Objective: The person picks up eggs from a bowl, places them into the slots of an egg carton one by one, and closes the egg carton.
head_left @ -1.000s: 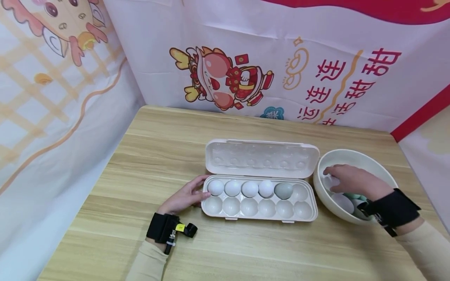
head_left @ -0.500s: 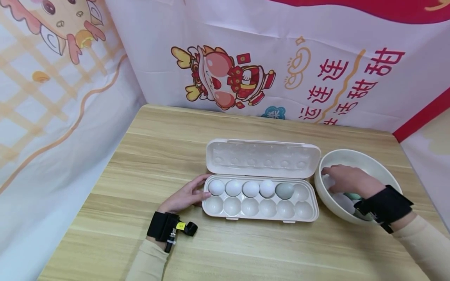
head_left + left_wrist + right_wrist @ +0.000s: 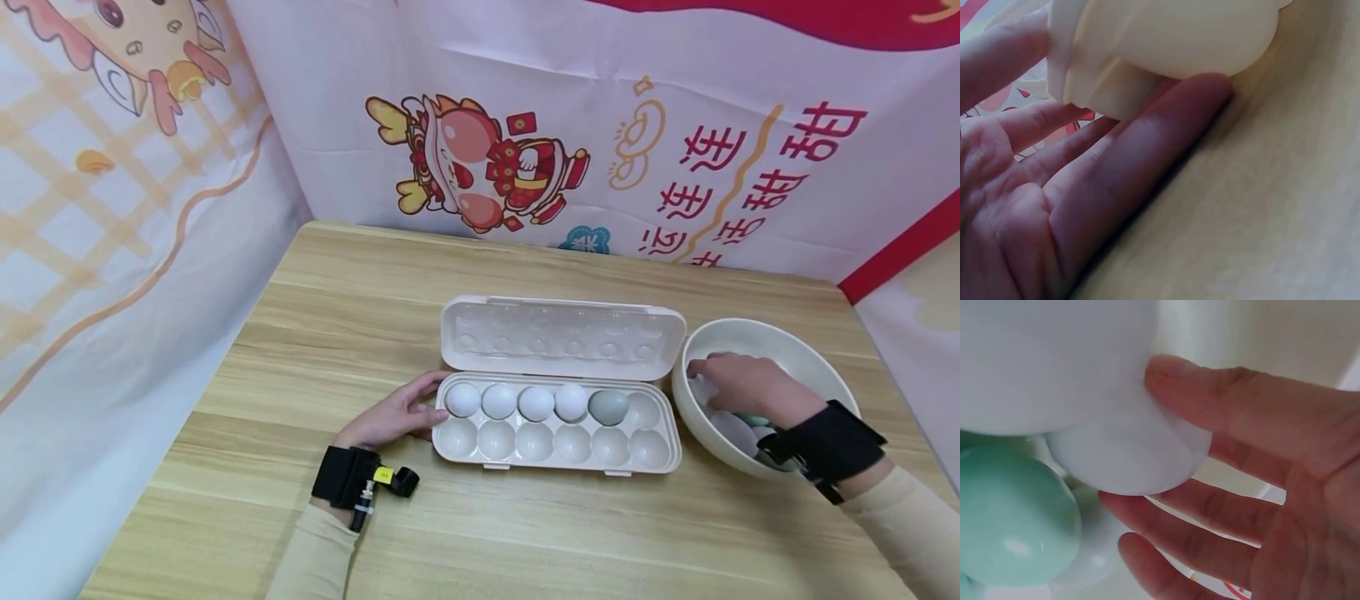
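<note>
Right hand point(image 3: 738, 383) was in the bowl point(image 3: 802, 354), fingers loosely curled round a white egg point(image 3: 1129, 450), not lifted. Left hand point(image 3: 393, 414), fingers straight, rested against the egg box point(image 3: 652, 454) on the table point(image 3: 360, 283).

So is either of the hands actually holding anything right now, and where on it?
The right hand, inside the bowl, closes its fingers round the side of a white egg. The left hand only rests flat against the egg tray's left end.

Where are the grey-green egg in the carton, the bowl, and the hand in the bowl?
grey-green egg point(image 3: 607, 407): head view, its top.
bowl point(image 3: 750, 328): head view, far rim.
right hand point(image 3: 738, 383): head view, back of the hand.
</note>
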